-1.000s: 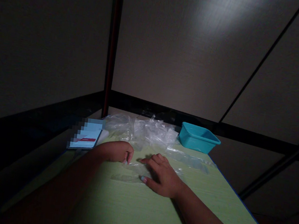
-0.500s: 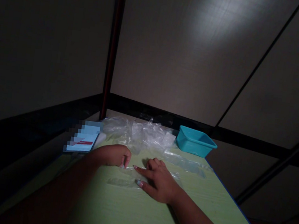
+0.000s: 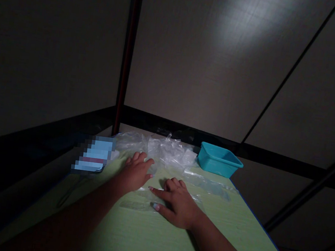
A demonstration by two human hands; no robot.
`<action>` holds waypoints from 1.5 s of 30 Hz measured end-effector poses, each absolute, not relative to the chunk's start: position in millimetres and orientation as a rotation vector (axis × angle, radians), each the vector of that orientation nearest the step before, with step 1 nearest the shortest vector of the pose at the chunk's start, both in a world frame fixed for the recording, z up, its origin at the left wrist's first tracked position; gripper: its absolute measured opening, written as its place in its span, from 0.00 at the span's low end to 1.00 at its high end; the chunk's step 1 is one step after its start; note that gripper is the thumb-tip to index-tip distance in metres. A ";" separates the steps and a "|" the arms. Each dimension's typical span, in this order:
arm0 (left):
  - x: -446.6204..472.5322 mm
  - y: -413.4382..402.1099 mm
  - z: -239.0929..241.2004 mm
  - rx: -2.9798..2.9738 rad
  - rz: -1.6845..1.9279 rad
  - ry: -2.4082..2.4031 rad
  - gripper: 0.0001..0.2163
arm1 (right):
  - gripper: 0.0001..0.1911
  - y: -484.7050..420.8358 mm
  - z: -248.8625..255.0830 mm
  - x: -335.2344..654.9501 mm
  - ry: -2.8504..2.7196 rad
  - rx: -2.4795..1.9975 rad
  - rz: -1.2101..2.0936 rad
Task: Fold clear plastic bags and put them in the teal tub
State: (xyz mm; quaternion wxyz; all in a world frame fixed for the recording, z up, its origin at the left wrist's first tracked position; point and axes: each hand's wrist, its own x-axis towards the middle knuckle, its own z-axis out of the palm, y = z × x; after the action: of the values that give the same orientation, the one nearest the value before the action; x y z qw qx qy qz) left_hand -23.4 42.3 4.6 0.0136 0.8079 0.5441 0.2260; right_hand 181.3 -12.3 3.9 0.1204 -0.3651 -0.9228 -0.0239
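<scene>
Head view: green table (image 3: pixel 233 239) held a crumpled heap of clear plastic (image 3: pixel 172 150) toward the far side and, nearer the person, a flat clear plastic piece (image 3: pixel 135 205), long axis running roughly left to right. Right hand (image 3: pixel 178 203) was nearer, lying over that piece, thumb and index finger apart; left hand (image 3: pixel 137 172) sat by its far left edge, fingers spread, contact unclear.

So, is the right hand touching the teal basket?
Apart: the head view shows the right hand nearer the camera than the teal basket, with green tabletop and a clear plastic piece lying between them.
</scene>
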 end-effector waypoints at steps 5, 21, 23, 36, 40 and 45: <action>-29.7 43.7 -0.2 2.588 0.564 1.742 0.29 | 0.25 -12.3 4.0 181.5 -2.690 -1.062 -0.066; -37.2 40.5 8.8 2.515 0.112 1.677 0.40 | 0.27 -13.0 4.9 181.3 -2.709 -1.080 -0.091; -38.0 41.8 7.8 2.498 0.108 1.691 0.41 | 0.27 -13.5 6.2 181.2 -2.709 -1.084 -0.101; -40.6 45.5 2.7 2.500 0.096 1.704 0.42 | 0.29 -17.5 7.1 176.2 -2.757 -1.099 -0.077; -40.9 46.1 1.4 2.527 0.090 1.734 0.43 | 0.29 -15.2 5.0 178.0 -2.787 -1.121 0.016; -36.8 43.7 2.3 2.532 0.263 1.812 0.33 | 0.30 -15.0 6.6 177.1 -2.792 -1.140 0.075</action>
State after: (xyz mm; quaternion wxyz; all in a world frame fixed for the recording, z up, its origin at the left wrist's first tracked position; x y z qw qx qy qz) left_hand -36.8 43.7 2.3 0.0086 0.8103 0.5799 0.0840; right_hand 177.1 -15.0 6.6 0.0623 -0.3771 -0.9237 0.0249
